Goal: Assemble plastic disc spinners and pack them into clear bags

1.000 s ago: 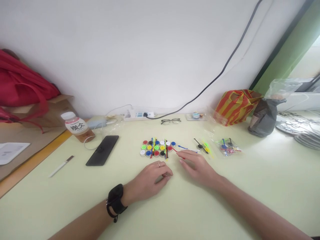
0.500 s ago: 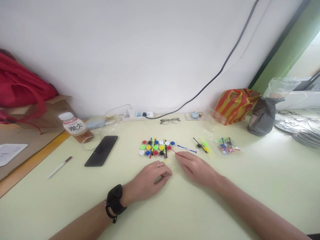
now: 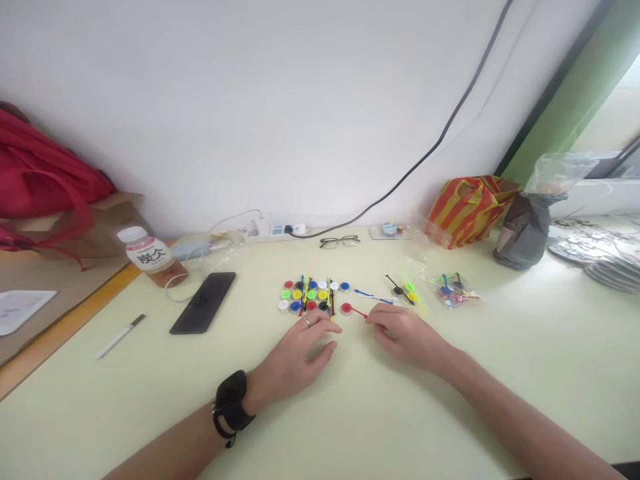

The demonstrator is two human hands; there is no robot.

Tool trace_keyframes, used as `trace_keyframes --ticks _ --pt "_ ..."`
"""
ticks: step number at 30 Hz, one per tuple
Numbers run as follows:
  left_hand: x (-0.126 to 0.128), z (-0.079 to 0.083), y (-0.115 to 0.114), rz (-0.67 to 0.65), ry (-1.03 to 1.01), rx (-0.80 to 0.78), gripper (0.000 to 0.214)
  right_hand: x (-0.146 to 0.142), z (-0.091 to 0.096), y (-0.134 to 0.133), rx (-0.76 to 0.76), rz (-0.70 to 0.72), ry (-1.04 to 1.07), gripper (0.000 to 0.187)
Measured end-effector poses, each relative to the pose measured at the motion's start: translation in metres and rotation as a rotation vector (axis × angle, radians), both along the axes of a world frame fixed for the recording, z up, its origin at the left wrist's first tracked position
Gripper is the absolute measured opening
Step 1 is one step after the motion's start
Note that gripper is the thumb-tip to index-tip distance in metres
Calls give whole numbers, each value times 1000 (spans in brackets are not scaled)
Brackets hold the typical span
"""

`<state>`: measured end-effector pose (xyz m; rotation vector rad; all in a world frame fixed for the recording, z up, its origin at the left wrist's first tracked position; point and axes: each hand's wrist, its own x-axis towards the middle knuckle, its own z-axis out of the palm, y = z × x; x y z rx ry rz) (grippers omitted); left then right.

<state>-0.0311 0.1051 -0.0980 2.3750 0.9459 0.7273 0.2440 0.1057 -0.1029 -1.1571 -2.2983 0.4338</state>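
Observation:
Rows of small round bases in red, blue, green, yellow, white and black lie on the pale table, with coloured arrow pointers across them. My right hand pinches the end of a red arrow spinner; its round base lies just right of the rows. My left hand has thumb and index finger apart, holds nothing, and rests at the rows' near edge. Blue and white arrow pointers lie beyond my right fingers. Farther right are a black spinner and yellow-green pieces.
A clear bag of spinners lies to the right. Eyeglasses and a power strip sit by the wall. At left are a black phone, a pen and a bottle. Bags stand back right.
My right hand has moved right with the red arrow, and the red base now lies apart from the rows. My left hand has shifted slightly forward and its fingers have spread.

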Motion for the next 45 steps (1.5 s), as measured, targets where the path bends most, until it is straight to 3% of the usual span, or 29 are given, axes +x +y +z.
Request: trace_keyframes --ticks 12,17,21,26,30,36,39,45 --pt "2 6 -2 -7 24 11 35 -6 16 -10 -184 106 207 24" --pt "4 9 -3 -85 56 -41 14 -8 15 -11 -321 130 326 25" --pt "4 9 -2 -57 41 -98 7 -7 17 -9 -453 143 469 23" --pt "6 4 -1 12 -127 -270 11 -14 23 -12 -671 184 660 8" --pt "14 -1 -2 4 -353 -422 22 -27 25 -18 -745 224 744 21" --pt "21 0 -8 -38 -465 -508 25 -35 16 -20 -705 193 766 28" --pt "22 3 -10 -62 -437 -475 25 -36 11 -21 -657 155 742 25" --pt "21 1 -10 14 -361 -366 22 -37 9 -22 -475 102 606 19"
